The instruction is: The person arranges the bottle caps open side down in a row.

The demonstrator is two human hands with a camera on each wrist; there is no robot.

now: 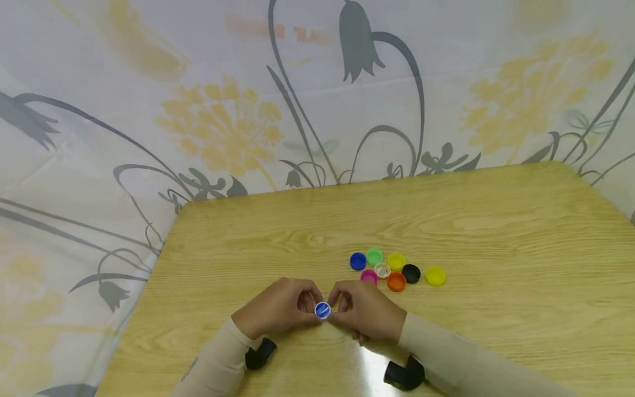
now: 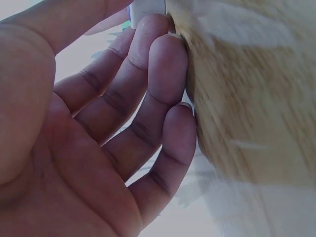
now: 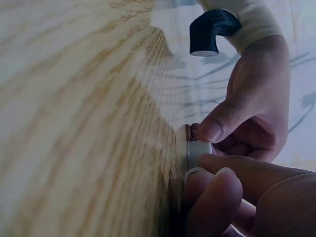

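Note:
Between my two hands, low on the table, stands a small white bottle cap (image 1: 322, 310) with a round blue-and-white printed top. My left hand (image 1: 280, 309) pinches it from the left with thumb and fingertips, and its other fingers curl loosely near the wood. From the right, my right hand (image 1: 372, 311) pinches the same cap, thumb nearer me and forefinger beyond. In the left wrist view only part of the white side of the cap (image 2: 148, 13) shows at the top edge. The right wrist view shows the cap's white wall (image 3: 197, 153) close against the tabletop, thumbs touching it.
Beyond my right hand lies a loose group of plastic caps: blue (image 1: 358, 261), green (image 1: 374, 256), magenta (image 1: 369, 277), clear, orange (image 1: 396, 282), black (image 1: 411, 273) and two yellow. A flowered cloth (image 1: 317, 99) hangs behind the wooden table (image 1: 238, 237). Black devices (image 1: 404, 375) sit at both wrists.

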